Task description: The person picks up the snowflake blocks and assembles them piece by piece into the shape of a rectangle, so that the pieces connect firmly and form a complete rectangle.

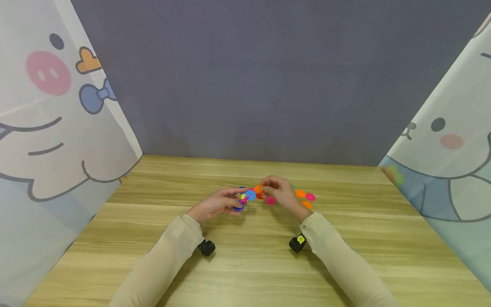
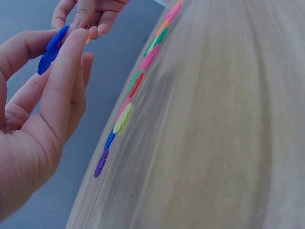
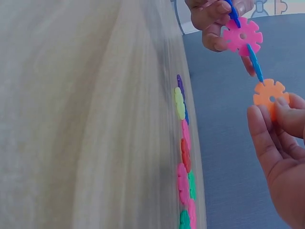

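Note:
Over the table, both hands hold one chain of notched plastic snowflake discs. My left hand (image 1: 219,204) pinches the dark blue disc (image 2: 52,50) at one end between thumb and fingers. In the right wrist view a pink disc (image 3: 251,29) joins it, then a light blue disc (image 3: 255,63) seen edge-on, then an orange disc (image 3: 263,94). My right hand (image 1: 283,192) grips that orange disc between thumb and fingers. The orange and light blue discs meet at their edges; how deeply they interlock I cannot tell.
Several loose discs lie on the wooden table (image 1: 249,268) beneath the hands, among them a purple disc (image 2: 101,162), a yellow-green disc (image 2: 123,118) and a red disc (image 3: 185,155). Right of the right hand is a pink disc (image 1: 310,197). A dark grey panel (image 1: 245,85) stands behind.

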### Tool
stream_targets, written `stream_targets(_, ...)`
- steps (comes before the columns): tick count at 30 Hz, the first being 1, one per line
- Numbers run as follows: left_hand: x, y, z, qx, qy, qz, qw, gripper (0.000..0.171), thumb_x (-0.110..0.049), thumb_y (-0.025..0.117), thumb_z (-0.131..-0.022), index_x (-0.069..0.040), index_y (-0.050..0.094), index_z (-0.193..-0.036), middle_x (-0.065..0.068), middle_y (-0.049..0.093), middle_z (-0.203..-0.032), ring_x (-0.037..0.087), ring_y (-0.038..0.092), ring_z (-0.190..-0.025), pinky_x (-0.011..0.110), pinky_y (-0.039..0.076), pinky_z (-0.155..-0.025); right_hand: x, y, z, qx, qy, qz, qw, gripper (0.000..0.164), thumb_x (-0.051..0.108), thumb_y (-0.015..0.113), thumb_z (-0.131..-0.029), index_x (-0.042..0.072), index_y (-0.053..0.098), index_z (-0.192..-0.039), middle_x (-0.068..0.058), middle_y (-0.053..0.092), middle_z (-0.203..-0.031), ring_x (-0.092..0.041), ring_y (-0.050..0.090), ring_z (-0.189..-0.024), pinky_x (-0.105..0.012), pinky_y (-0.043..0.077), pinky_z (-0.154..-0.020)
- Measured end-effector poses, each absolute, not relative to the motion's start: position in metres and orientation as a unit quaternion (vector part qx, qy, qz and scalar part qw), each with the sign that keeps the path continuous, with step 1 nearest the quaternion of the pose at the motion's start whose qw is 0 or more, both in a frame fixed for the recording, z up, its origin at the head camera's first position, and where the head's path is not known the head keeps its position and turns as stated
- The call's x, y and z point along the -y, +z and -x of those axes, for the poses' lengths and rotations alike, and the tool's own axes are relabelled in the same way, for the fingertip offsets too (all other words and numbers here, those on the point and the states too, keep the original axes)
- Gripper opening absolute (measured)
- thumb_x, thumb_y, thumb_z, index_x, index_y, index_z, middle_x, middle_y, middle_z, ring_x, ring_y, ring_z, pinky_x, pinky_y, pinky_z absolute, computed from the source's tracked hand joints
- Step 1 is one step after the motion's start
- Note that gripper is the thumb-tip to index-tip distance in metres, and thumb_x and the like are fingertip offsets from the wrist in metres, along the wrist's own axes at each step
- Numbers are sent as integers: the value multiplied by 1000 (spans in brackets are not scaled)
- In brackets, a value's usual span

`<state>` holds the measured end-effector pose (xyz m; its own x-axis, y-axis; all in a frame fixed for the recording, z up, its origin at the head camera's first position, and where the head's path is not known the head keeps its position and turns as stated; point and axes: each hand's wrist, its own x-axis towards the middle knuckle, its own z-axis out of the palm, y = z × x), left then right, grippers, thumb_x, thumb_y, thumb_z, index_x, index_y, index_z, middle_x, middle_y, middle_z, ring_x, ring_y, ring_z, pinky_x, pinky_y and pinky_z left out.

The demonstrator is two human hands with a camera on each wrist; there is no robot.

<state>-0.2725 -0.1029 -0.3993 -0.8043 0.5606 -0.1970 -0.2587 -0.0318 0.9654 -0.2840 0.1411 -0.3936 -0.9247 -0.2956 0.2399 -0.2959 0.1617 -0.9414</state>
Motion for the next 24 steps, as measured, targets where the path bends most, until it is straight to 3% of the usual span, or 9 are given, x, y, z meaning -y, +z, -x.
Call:
stream_targets(11,103,-400,275,-630,709,-140,284,59,7,60,-93,-5,45,-149,12,59,-107,25,67,-91,40,59,-85,-144,-390,287,755,608,-245,-17,9,-7,62,-95,-12,66,-101,-20,70,-91,-33,70,-79,-56,57,-77)
stream_targets(19,105,-402,273,-616,718,-145,288,58,6,60,-94,-4,44,-149,14,59,-114,26,67,-96,43,56,-89,-143,-394,285,735,629,-251,-26,10,-9,59,-95,-13,64,-103,-13,70,-89,-19,71,-76,-59,55,-79)
stream_targets(24,106,-402,271,-603,728,-148,290,57,5,59,-96,-1,42,-150,11,61,-111,25,68,-95,43,56,-90,-142,-396,284,719,646,-257,-28,10,-10,57,-96,-15,61,-104,-12,69,-89,-22,71,-77,-60,54,-80)
